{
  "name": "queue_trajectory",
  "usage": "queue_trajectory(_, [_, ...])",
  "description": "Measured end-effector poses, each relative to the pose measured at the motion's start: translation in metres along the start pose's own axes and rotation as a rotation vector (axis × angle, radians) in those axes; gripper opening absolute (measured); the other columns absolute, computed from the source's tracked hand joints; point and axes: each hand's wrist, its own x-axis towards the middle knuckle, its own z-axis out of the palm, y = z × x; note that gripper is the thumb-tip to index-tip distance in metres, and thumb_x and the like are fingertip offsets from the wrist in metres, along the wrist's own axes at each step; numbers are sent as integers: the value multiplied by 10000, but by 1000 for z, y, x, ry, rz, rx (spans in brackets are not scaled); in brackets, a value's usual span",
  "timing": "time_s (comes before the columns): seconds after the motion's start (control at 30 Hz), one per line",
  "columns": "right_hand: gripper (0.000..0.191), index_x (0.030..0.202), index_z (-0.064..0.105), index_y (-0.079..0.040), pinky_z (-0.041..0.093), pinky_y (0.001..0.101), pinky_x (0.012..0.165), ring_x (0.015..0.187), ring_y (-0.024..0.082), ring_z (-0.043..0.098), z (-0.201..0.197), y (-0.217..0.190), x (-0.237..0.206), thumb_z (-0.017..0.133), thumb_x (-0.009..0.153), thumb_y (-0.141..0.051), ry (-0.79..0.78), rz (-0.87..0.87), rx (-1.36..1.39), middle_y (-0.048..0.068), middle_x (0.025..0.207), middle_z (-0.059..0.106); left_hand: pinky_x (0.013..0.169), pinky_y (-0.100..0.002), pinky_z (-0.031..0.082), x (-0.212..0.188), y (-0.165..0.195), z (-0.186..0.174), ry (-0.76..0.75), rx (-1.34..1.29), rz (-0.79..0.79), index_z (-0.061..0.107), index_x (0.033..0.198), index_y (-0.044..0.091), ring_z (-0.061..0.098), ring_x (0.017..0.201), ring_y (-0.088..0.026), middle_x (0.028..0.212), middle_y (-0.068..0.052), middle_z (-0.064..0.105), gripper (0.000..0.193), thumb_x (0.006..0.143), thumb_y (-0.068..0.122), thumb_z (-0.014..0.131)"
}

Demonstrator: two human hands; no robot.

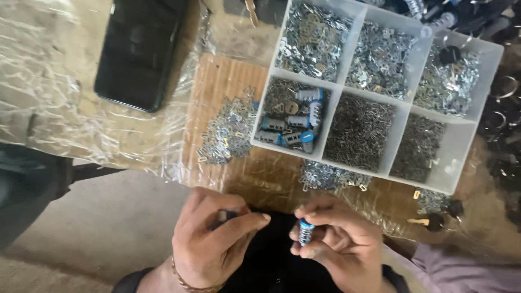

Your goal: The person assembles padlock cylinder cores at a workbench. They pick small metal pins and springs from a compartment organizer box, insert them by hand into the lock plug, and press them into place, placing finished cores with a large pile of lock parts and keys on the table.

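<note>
A small workshop bench: a compartmented parts tray (458, 163) of tiny metal pieces, plastic-covered cardboard (217, 81).

A work table (65, 76) wrapped in crinkled clear plastic sheet (38, 49) catches soft, even light, with a strip of brown cardboard (217, 81) laid beneath the film. A dark phone (138, 51) lies face up near the table's far edge. Below the table's near edge, a bare grey concrete floor (114, 228) shows, with a dark shape at the left that cannot be made out.
</note>
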Motion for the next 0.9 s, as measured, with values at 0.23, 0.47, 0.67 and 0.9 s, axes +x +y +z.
queue_trajectory(0.23, [419,1268,661,85,680,366,814,1075,295,714,4,9,-11,791,872,127,98,-139,62,292,1325,581,776,-315,570,9,18,21,-126,-469,0,740,986,94,698,869,-202,986,-45,755,198,833,6,829])
queue_trajectory(0.47, [385,1218,704,104,660,290,770,1033,262,716,-10,7,-26,834,859,51,217,-169,-20,304,1270,629,779,-334,558,22,40,40,-182,-374,100,725,1049,91,671,874,-229,1024,-55,730,229,865,25,843])
queue_trajectory(0.67, [376,1193,731,82,664,305,831,1034,268,727,-22,8,-30,855,838,61,106,-164,-89,265,1183,651,731,-352,540,21,34,37,-251,-263,305,733,985,79,639,830,-273,989,-92,664,283,715,13,783])
queue_trajectory(0.9, [390,1155,744,96,674,364,759,911,279,743,-32,9,-27,856,785,152,-49,-67,93,268,1117,651,607,-259,544,4,31,35,-456,-622,-427,696,1204,105,661,679,-147,921,-2,665,421,825,68,875])
